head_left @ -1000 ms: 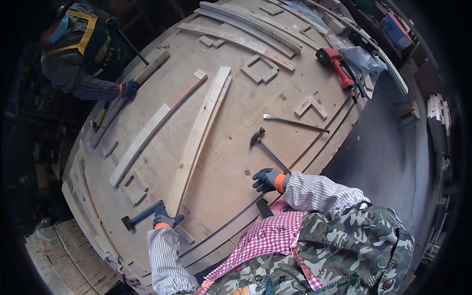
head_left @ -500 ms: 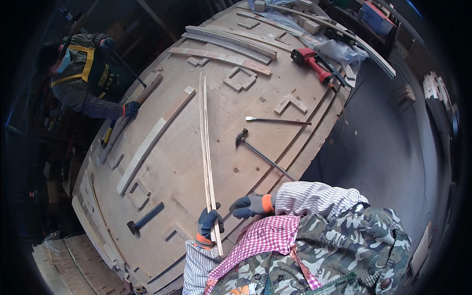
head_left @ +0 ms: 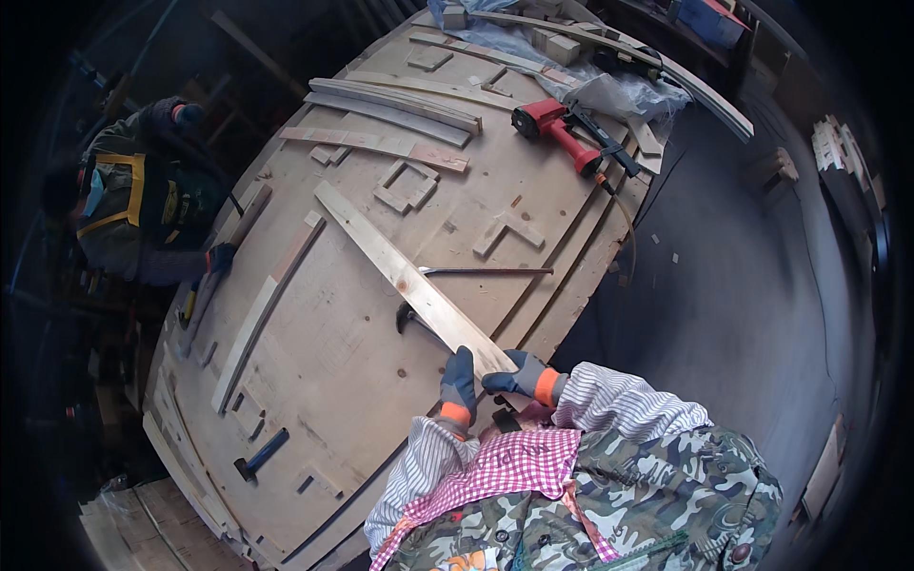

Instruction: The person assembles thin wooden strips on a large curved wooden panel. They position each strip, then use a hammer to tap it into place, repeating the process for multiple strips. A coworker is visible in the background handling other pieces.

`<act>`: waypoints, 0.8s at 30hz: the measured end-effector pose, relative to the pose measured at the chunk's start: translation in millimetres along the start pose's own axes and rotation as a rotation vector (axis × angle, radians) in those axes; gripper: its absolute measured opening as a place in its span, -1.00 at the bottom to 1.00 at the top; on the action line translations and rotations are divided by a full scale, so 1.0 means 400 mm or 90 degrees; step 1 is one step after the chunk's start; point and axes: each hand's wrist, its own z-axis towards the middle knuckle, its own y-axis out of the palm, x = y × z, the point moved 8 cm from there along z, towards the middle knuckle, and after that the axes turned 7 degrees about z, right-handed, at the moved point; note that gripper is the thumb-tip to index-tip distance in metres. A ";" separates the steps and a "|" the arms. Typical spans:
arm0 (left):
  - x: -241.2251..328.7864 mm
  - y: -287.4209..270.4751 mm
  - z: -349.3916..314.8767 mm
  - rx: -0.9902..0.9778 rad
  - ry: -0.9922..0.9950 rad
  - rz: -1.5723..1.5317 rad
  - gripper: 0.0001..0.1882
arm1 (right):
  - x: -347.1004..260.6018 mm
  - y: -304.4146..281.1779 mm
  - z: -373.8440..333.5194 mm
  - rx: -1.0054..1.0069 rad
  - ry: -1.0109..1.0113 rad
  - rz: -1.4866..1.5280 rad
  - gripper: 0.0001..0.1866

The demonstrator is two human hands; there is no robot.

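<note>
A long pale wooden board [head_left: 405,274] slants away from me over the worktable, its broad face up. My left hand [head_left: 459,383], in a blue-grey glove with an orange cuff, is closed on the board's near left edge. At the near end, my right hand [head_left: 517,374], gloved alike, grips the right side. Under the board lies a claw hammer [head_left: 407,317]; its head shows and most of its handle is hidden. A metal pry bar [head_left: 505,271] rests just right of the board, its far tip close to the board's edge.
A red nail gun [head_left: 562,138] with a hose lies at the far right of the worktable [head_left: 333,381]. Another hammer [head_left: 260,455] is at the near left. Wood strips [head_left: 400,116] and small frames [head_left: 407,187] lie about. A co-worker [head_left: 133,205] stands across on the left.
The strips in my left hand, seen edge-on before, now show as a broad face, swung rightward over the claw hammer. My right hand has come onto the near end. The view has shifted.
</note>
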 end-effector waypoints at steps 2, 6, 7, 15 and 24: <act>0.008 0.085 0.008 -0.056 0.117 0.275 -0.61 | -0.010 -0.105 -0.001 0.026 0.002 -0.103 -0.48; 0.037 0.202 0.028 -0.125 0.106 0.702 -0.62 | -0.059 -0.192 0.014 -0.052 -0.018 -0.050 -0.50; 0.020 0.214 0.030 -0.144 -0.014 0.698 -0.59 | -0.069 -0.216 0.027 -0.064 -0.021 -0.070 -0.50; 0.128 0.301 0.054 -0.091 -0.060 0.432 -0.44 | -0.198 -0.319 0.019 -0.073 0.036 -0.231 -0.50; 0.111 0.172 0.066 0.011 -0.059 0.167 -0.53 | -0.422 -0.453 0.030 -0.018 -0.005 -0.095 -0.54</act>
